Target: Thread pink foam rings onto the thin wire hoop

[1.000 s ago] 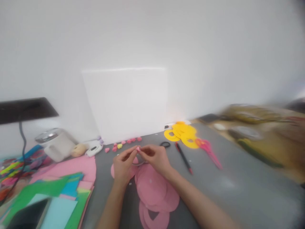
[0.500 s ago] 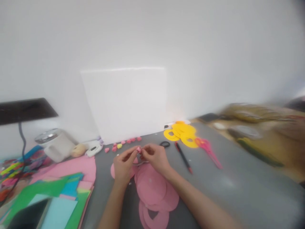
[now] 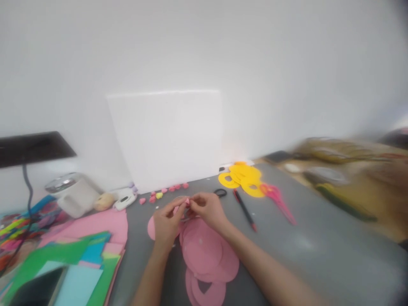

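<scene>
Between my two hands is a small folded piece of pink paper (image 3: 187, 201), blurred and partly covered by the fingertips. My left hand (image 3: 167, 219) pinches it from the left, and my right hand (image 3: 208, 209) pinches it from the right. Under and in front of the hands lie pink paper circles (image 3: 202, 247) and pink paper rings (image 3: 218, 293) on the grey table. Just beyond the fingers runs a row of tiny folded paper pieces (image 3: 172, 188), mostly pink with one yellow.
To the right lie yellow paper rings (image 3: 251, 176), pink scissors (image 3: 279, 203), a black pen (image 3: 245, 210) and a black ring (image 3: 219, 193). On the left are coloured paper sheets (image 3: 86, 280), a dark phone-like slab (image 3: 38, 289) and a white mug (image 3: 76, 197). A white board (image 3: 168, 136) leans against the wall.
The hands have shifted very slightly, with the fingertips closer around the pink paper piece. Everything else lies as before.
</scene>
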A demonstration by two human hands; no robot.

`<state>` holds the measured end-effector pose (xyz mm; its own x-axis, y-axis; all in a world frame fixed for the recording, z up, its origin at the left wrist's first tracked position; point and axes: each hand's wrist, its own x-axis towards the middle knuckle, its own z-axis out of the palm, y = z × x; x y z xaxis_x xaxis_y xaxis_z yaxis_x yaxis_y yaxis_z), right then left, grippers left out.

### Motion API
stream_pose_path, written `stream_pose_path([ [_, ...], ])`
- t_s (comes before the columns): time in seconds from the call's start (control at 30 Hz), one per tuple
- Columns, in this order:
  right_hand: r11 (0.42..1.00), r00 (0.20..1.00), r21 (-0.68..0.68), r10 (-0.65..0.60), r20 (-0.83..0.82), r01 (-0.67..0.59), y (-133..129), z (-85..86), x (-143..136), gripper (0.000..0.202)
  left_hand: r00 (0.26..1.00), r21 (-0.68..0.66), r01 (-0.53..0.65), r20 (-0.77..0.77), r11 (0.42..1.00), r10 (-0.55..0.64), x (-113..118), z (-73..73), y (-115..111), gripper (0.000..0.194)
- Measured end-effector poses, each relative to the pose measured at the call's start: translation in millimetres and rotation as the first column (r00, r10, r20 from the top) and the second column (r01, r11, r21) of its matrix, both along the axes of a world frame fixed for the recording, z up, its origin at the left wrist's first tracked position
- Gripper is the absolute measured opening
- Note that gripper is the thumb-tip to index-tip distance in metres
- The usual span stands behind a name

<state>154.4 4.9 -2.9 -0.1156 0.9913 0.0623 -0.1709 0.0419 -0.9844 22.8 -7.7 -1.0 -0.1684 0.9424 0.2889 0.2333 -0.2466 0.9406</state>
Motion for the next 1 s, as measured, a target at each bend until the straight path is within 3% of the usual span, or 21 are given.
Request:
stream_pose_path([
  [0.33,0.996,0.997,-0.047,0.071,-0.010,-0.072,5.0,4.2,5.7,0.038,0.999,0.029,0.023,0.035,0.999,-0.024,-1.8,-1.1,1.9,0.016],
  [0.53,0.994,0.992,0.007,0.106,0.069,-0.107,8.6,7.5,15.6,0.033,0.985,0.018,0.012,0.175,1.000,-0.015,-7.0,-6.0,6.1,0.020],
  [0.7,0.983,0.977,0.033,0.175,0.123,-0.180,6.7,12.5,19.4,0.031,0.987,0.014,0.024,0.160,1.000,-0.026,-7.3,-3.9,5.4,0.018],
  [0.83,0.986,0.977,0.130,0.079,0.199,-0.106,3.4,13.1,14.7,0.026,0.981,-0.027,0.035,0.190,0.999,-0.029,-4.8,-5.6,5.2,0.020],
  [1.0,0.962,0.961,0.264,-0.138,0.241,0.072,-3.8,12.5,5.6,0.018,0.912,-0.126,0.052,0.410,0.991,0.004,-1.4,-8.0,8.2,0.022],
])
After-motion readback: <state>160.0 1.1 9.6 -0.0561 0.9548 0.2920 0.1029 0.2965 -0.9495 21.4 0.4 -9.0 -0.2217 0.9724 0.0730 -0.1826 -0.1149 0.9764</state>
